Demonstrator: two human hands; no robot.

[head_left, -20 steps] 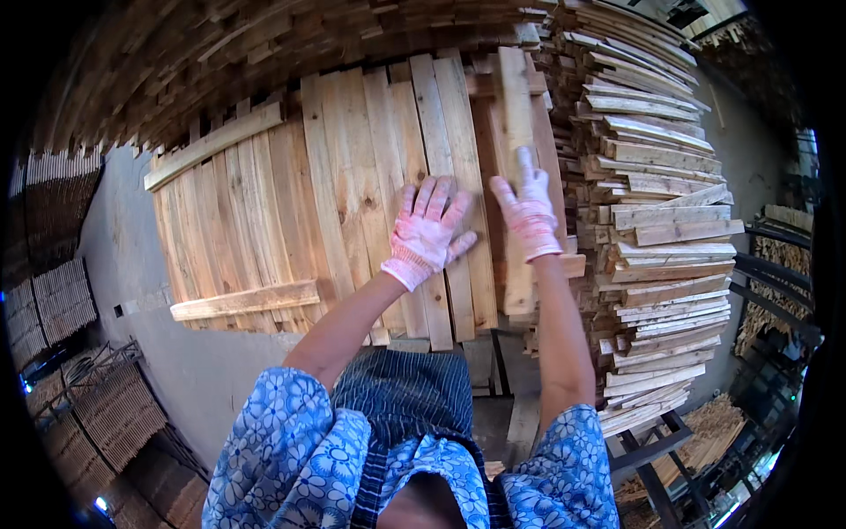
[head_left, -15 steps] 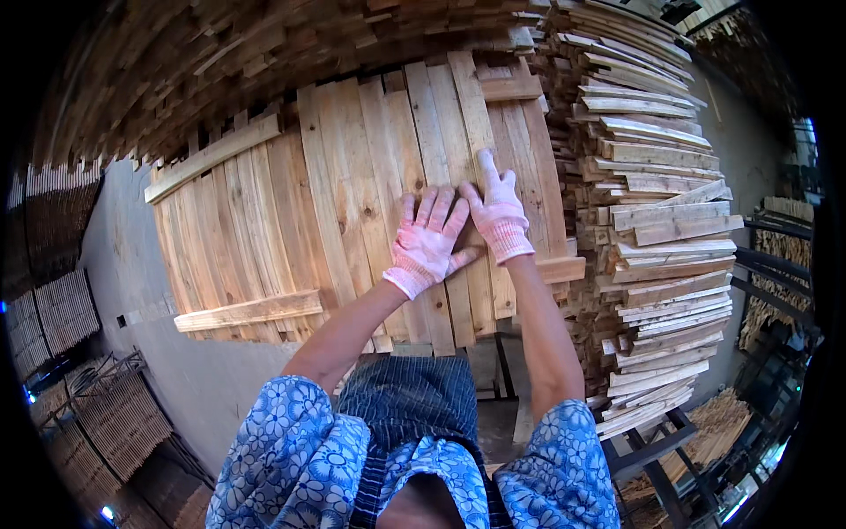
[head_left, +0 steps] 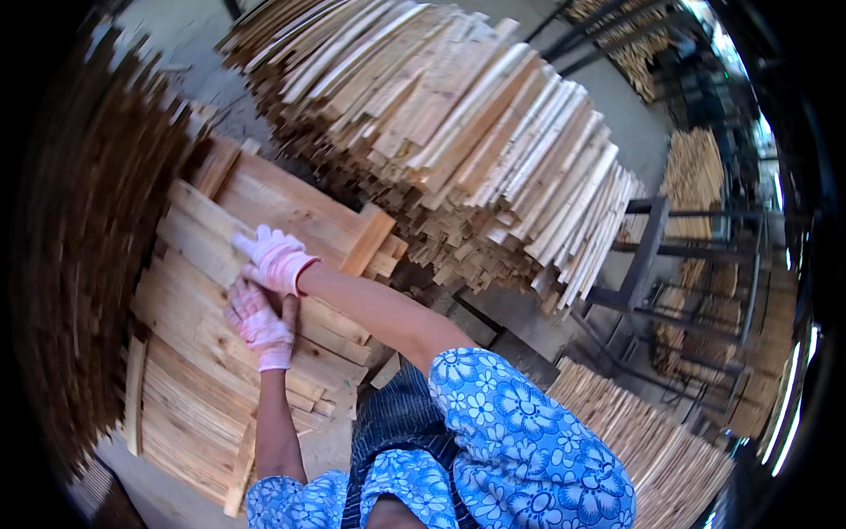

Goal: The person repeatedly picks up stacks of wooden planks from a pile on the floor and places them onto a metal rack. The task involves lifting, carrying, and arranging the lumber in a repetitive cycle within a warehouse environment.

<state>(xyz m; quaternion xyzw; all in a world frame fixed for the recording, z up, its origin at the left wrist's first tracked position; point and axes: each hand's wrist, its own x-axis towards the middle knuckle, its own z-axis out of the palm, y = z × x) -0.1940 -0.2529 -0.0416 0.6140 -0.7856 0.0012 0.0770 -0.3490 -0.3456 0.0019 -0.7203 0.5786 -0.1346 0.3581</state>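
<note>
While the right forearm [head_left: 379, 308] slants leftward, we find the gloved left hand [head_left: 262, 327] spread flat on wooden planks [head_left: 187, 286] and the gloved right hand [head_left: 281, 262] just beside it, fingers loosely parted; the planks lie between dark stacked lumber [head_left: 79, 264] and piled pale slats [head_left: 493, 123]

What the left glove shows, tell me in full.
The left glove is pale, stained pink-red, and looks knitted, with a snug cuff. It is worn, back upward, fingers extended toward the picture's upper left, thumb on the right. It appears to rest on the boards, just below the right glove in the picture; whether the two touch is unclear.
</note>
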